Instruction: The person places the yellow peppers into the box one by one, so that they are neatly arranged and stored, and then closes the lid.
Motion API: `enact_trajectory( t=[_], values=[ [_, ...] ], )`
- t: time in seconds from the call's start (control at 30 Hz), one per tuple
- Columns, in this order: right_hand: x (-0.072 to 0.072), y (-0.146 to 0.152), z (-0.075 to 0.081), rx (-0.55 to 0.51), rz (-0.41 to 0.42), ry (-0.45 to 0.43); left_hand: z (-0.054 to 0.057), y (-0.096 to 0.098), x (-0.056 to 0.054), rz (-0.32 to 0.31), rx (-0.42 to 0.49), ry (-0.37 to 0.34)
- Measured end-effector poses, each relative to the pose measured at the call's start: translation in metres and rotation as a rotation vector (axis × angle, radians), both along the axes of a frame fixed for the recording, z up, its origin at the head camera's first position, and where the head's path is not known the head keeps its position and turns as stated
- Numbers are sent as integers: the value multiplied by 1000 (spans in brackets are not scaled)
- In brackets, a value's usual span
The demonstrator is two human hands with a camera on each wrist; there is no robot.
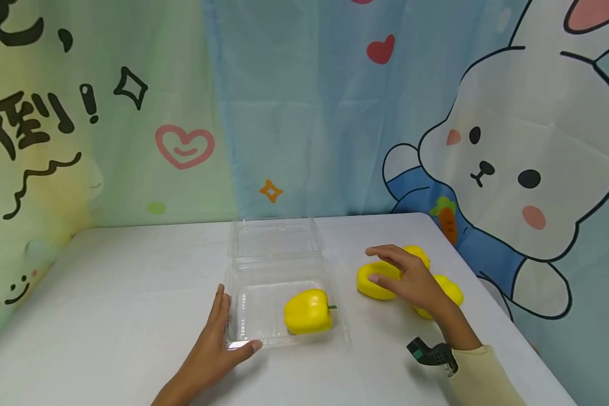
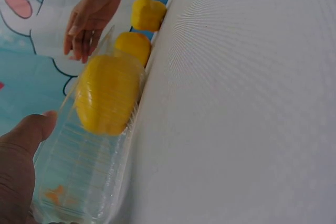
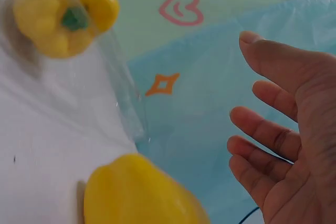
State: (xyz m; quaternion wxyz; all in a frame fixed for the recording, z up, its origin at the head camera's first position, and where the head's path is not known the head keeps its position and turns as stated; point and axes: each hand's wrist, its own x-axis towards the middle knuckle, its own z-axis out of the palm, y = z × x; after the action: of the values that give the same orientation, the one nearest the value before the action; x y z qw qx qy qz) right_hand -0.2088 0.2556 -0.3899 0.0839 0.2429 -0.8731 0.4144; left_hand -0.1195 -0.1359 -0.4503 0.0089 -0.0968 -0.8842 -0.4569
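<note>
Head view: white table [image 1: 132, 293], clear plastic box [image 1: 259, 316], lid [image 1: 276, 239] flipped back. Left hand [image 1: 211, 343] rests relaxed along the box's left side; right hand [image 1: 415, 282], also gripping nothing, is by the loose yellow peppers [image 1: 373, 269]. Boxed yellow pepper [image 1: 307, 312] sits between them, long axis sideways, stem [image 1: 332, 307] pointing right.

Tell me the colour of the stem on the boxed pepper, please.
The stem is green, clearest in the right wrist view.

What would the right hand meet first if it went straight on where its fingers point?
The right hand would probably meet the open lid of the clear plastic clamshell container first, leftward in the head view; the hand's height is unclear, so it might pass above.
</note>
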Motion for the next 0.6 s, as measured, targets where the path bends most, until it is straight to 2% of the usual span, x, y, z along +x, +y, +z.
enact_trajectory(
  t=[0.3,0.6],
  values=[
    [-11,15,-9,21,-35,-64,-1,-1,-1,4,-4,-1],
    [-12,28,-12,60,-40,-96,-2,-2,-2,5,9,1]
  ],
)
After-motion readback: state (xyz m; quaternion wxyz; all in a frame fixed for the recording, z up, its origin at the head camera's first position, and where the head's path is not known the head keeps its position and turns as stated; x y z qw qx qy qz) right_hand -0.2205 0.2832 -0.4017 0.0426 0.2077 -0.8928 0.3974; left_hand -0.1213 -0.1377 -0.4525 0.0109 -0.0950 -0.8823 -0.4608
